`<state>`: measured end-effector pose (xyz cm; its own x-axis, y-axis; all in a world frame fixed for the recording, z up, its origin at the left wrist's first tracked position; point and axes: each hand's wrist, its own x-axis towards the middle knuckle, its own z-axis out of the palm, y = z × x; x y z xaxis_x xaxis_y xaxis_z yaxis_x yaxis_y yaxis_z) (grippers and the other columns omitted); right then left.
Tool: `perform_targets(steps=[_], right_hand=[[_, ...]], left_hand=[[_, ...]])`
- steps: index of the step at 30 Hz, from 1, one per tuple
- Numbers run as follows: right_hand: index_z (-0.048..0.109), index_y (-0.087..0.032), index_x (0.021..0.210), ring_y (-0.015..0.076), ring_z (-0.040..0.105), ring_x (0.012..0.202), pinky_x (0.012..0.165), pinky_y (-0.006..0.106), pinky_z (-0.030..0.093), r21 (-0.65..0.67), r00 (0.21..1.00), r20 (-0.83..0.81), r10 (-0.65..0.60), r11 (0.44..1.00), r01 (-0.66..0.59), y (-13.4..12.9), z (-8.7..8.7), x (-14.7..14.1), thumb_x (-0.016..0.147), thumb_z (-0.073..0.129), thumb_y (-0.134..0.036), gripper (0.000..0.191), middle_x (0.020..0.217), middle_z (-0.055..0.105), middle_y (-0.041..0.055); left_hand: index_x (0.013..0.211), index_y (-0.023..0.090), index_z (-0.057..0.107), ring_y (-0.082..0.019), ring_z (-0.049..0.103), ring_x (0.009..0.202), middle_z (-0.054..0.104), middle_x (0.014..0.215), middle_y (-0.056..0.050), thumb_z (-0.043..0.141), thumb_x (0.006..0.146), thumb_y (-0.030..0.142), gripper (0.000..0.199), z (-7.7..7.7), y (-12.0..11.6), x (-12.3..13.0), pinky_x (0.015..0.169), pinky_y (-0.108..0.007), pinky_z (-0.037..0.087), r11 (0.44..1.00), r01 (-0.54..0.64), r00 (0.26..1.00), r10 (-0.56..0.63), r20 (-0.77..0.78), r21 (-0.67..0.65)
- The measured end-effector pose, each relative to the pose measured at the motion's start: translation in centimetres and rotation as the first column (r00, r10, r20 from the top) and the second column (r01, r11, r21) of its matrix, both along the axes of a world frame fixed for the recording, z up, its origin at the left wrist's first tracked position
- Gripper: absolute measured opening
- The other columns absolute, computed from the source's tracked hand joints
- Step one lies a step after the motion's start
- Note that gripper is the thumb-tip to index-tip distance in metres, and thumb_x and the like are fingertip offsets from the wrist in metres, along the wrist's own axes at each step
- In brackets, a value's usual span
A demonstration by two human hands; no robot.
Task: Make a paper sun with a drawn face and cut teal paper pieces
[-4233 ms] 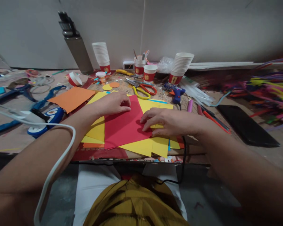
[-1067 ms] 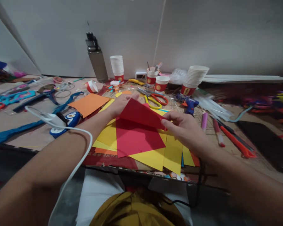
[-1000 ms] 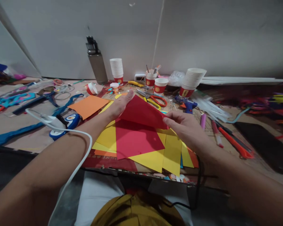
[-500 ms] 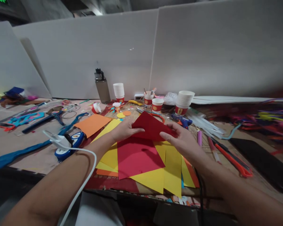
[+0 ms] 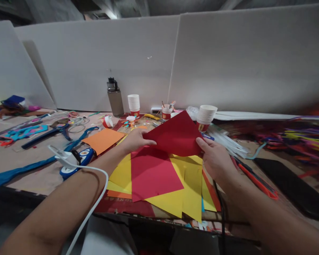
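Between my hands a sheet of red paper is held up above the table, tilted with one corner pointing upward. My left hand pinches its left corner between thumb and fingers. At the right corner, my right hand grips it with the thumb on the near face; the fingers behind are partly hidden. Below lies another red sheet, on top of several yellow sheets. Left of these rests an orange sheet.
Stacked paper cups and a bottle stand at the back, with a second cup stack to the right. A blue round device with a white plug and cable sits left. A black phone-like slab lies right.
The red sheet has been raised and spread wider, showing more of its face. My right hand has moved right to its corner, and my left hand slightly left.
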<state>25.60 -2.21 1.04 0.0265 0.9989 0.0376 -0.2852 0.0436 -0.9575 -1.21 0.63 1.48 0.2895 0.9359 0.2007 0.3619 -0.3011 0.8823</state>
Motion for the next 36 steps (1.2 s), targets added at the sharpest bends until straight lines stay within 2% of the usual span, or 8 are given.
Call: perform_targets(steps=[4, 7, 10, 17, 21, 25, 31, 36], right_hand=[[0.073, -0.025, 0.092, 0.0235, 0.07, 0.096, 0.079, 0.035, 0.058, -0.022, 0.998, -0.068, 0.003, 1.0, -0.005, 0.1, 0.2, 0.3, 0.076, 0.07, -0.032, 0.018, 0.099, 0.075, 0.0024], [0.072, -0.025, 0.088, 0.0231, 0.07, 0.093, 0.077, 0.034, 0.058, -0.039, 0.999, -0.032, 0.029, 0.999, -0.031, 0.0, 0.4, 0.3, 0.075, 0.07, -0.035, 0.016, 0.097, 0.076, 0.0035], [0.072, -0.022, 0.085, 0.0223, 0.072, 0.082, 0.076, 0.035, 0.058, -0.075, 0.996, 0.032, 0.083, 0.994, -0.08, -0.2, 0.7, 0.1, 0.071, 0.073, -0.033, 0.018, 0.089, 0.076, 0.0047], [0.072, -0.022, 0.088, 0.0222, 0.071, 0.074, 0.074, 0.037, 0.059, -0.075, 0.989, 0.121, 0.081, 0.995, -0.072, -0.6, 1.3, -0.2, 0.066, 0.078, -0.032, 0.025, 0.084, 0.076, 0.0043], [0.071, -0.024, 0.087, 0.0245, 0.072, 0.08, 0.077, 0.04, 0.059, -0.027, 0.993, 0.121, 0.01, 1.0, -0.007, -0.5, 1.3, -0.2, 0.065, 0.078, -0.032, 0.024, 0.089, 0.076, 0.0039], [0.071, -0.025, 0.088, 0.0253, 0.072, 0.082, 0.074, 0.04, 0.059, -0.035, 0.996, 0.09, -0.01, 0.999, 0.013, -0.5, 1.4, -0.1, 0.066, 0.076, -0.031, 0.023, 0.091, 0.076, 0.0034], [0.07, -0.026, 0.087, 0.0262, 0.072, 0.082, 0.067, 0.039, 0.059, -0.046, 0.993, 0.121, -0.002, 0.999, 0.007, -0.4, 1.2, -0.1, 0.069, 0.073, -0.031, 0.019, 0.093, 0.076, 0.0039], [0.069, -0.027, 0.09, 0.026, 0.072, 0.085, 0.072, 0.04, 0.059, -0.008, 0.987, 0.157, 0.014, 1.0, -0.013, -0.4, 1.0, 0.0, 0.07, 0.072, -0.033, 0.02, 0.096, 0.075, 0.0036]], left_hand=[[0.082, 0.015, 0.074, -0.019, 0.068, 0.075, 0.074, 0.082, -0.006, 0.083, 0.059, 0.031, 0.03, 0.3, 0.6, -0.5, 0.076, -0.032, 0.053, 0.991, -0.123, 0.952, 0.134, 0.276, -0.056], [0.087, 0.014, 0.072, -0.016, 0.068, 0.074, 0.074, 0.084, -0.005, 0.084, 0.058, 0.024, 0.033, 0.5, 0.8, -0.3, 0.076, -0.029, 0.055, 0.978, -0.106, 0.758, 0.197, 0.622, -0.18], [0.084, 0.013, 0.07, -0.013, 0.066, 0.065, 0.073, 0.074, -0.003, 0.085, 0.055, 0.018, 0.033, 0.7, 0.8, 0.0, 0.07, -0.026, 0.056, 0.963, -0.14, 0.644, 0.264, 0.718, -0.228], [0.081, 0.013, 0.069, -0.014, 0.067, 0.064, 0.073, 0.073, -0.004, 0.083, 0.06, 0.019, 0.026, 0.9, 0.4, 0.5, 0.069, -0.026, 0.056, 0.967, -0.094, 0.635, 0.242, 0.733, -0.237], [0.083, 0.015, 0.068, -0.021, 0.071, 0.083, 0.074, 0.079, -0.007, 0.071, 0.076, 0.043, 0.029, 1.2, 0.0, 0.7, 0.078, -0.033, 0.057, 0.943, 0.071, 0.581, 0.225, 0.782, -0.324], [0.081, 0.017, 0.067, -0.026, 0.07, 0.095, 0.074, 0.081, -0.009, 0.064, 0.077, 0.056, 0.039, 1.3, -0.5, 0.8, 0.084, -0.037, 0.056, 0.903, 0.219, 0.6, 0.173, 0.781, -0.369], [0.09, 0.013, 0.069, -0.023, 0.07, 0.089, 0.075, 0.087, -0.01, 0.079, 0.069, 0.025, 0.027, 0.4, -0.4, 1.2, 0.088, -0.037, 0.054, 0.926, 0.195, 0.664, 0.117, 0.738, -0.322], [0.091, 0.012, 0.07, -0.019, 0.071, 0.08, 0.075, 0.086, -0.009, 0.078, 0.069, 0.021, 0.025, 0.2, -0.3, 1.2, 0.083, -0.033, 0.055, 0.945, 0.16, 0.671, 0.108, 0.734, -0.286]])
